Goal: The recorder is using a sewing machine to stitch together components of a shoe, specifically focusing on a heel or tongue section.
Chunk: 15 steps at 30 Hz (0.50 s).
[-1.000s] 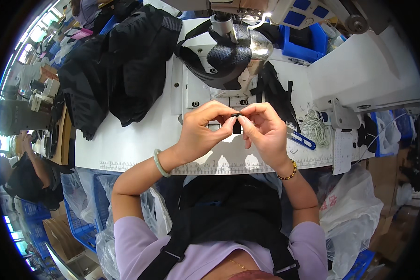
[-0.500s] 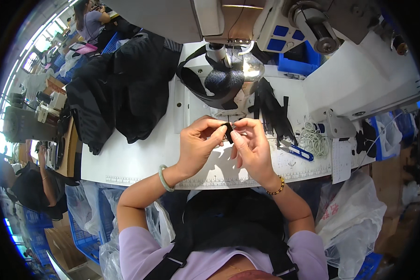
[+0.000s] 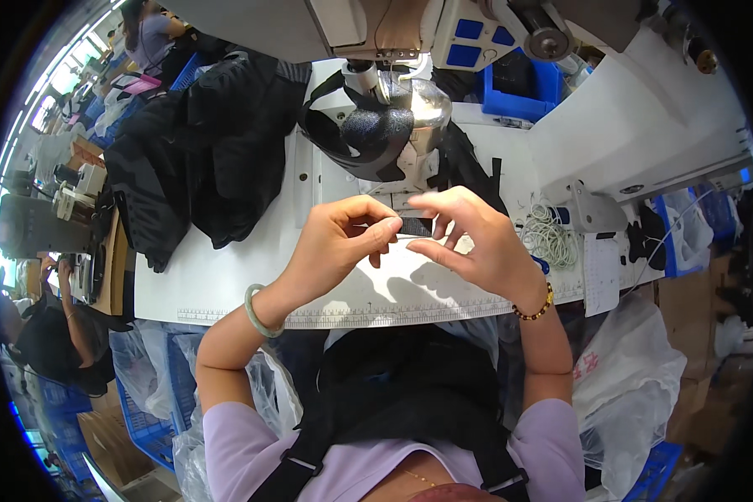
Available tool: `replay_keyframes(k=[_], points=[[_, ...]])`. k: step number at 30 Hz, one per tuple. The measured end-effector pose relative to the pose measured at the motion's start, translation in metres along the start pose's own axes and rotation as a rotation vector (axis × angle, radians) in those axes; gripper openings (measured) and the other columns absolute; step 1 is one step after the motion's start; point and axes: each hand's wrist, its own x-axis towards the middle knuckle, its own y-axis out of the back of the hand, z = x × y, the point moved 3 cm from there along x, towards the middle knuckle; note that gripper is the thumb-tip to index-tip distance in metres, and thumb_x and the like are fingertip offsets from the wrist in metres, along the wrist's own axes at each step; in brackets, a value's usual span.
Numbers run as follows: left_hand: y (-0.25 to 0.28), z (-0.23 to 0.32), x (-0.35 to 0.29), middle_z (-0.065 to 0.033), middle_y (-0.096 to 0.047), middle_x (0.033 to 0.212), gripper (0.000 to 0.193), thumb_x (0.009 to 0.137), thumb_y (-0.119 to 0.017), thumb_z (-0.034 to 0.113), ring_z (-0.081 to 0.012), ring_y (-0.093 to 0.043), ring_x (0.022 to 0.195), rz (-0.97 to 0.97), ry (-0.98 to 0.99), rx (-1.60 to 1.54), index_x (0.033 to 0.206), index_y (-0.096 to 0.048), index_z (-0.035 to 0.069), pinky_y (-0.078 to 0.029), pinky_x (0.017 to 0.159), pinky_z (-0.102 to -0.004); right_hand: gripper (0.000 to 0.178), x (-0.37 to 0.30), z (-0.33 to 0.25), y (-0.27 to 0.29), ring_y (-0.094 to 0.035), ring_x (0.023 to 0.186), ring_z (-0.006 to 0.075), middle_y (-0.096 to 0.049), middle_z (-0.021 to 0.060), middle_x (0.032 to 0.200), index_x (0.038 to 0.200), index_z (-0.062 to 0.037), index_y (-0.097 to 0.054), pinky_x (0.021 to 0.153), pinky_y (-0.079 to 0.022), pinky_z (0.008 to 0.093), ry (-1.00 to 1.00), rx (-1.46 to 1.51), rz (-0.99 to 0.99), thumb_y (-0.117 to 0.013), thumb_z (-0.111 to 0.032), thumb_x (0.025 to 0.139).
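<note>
Right now both hands meet over the white bench (image 3: pixel 226 276), w/ a small black strip (image 3: pixel 416 226) of fabric stretched between them. Left hand (image 3: pixel 343 243): grip is pinched together on the strip's left end, thumb and forefinger tips pressed on it, other fingers curled under. Right hand (image 3: pixel 477 243): thumb and fingertips close on the strip's right end, though the index finger lifts up and away; exact contact there is partly hidden. Strip sits level, just above the bench surface, directly between the two grips.

Just beyond the grips, a black-and-silver shoe upper (image 3: pixel 376 134) sits under the sewing machine head (image 3: pixel 376 33). Left of the left hand's grip, well apart, a heap of black fabric (image 3: pixel 201 159) lies across the bench. Right of the right hand's grip, near the wrist, a bundle of pale elastic cord (image 3: pixel 548 238). A ruler strip (image 3: pixel 376 311) runs along the bench edge, on the near side of both grips. Green bangle (image 3: pixel 255 311) on left wrist, beaded bracelet (image 3: pixel 535 308) on right.
</note>
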Motion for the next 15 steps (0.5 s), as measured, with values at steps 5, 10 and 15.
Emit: replay_keyframes(k=[5, 10, 15], points=[[-0.001, 0.007, -0.001, -0.0029, -0.058, 0.073, 0.014, 0.087, -0.06, 0.011, -0.0073, -0.056, 0.062, 0.033, -0.02, 0.035, 0.09, -0.06, -0.003, -0.046, 0.055, -0.0192, 0.03, 0.001, -0.005, 0.001, -0.058, 0.07, 0.0088, -0.054, 0.0064, 0.097, 0.102, -0.0052, -0.061, 0.057, -0.051, 0.0203, 0.085, -0.085, 0.036, -0.072, -0.004, 0.075], [-0.001, 0.019, 0.001, -0.0019, -0.057, 0.074, 0.01, 0.085, -0.061, 0.007, -0.0057, -0.055, 0.06, 0.028, -0.059, 0.056, 0.088, -0.06, -0.003, -0.046, 0.053, -0.0188, 0.022, 0.007, -0.013, 0.003, -0.061, 0.063, 0.0137, -0.054, 0.0064, 0.094, 0.096, -0.0065, -0.06, 0.055, -0.053, 0.0224, 0.168, -0.112, 0.13, -0.07, -0.013, 0.078], [0.029, 0.06, -0.005, -0.0037, -0.057, 0.07, 0.008, 0.083, -0.061, 0.005, -0.0056, -0.052, 0.056, 0.244, -0.222, 0.007, 0.084, -0.061, -0.003, -0.042, 0.047, -0.0186, 0.02, 0.01, -0.02, 0.005, -0.063, 0.068, 0.0081, -0.054, 0.0073, 0.099, 0.09, -0.0044, -0.053, 0.049, -0.051, 0.0199, 0.007, 0.049, 0.32, -0.068, -0.014, 0.081]])
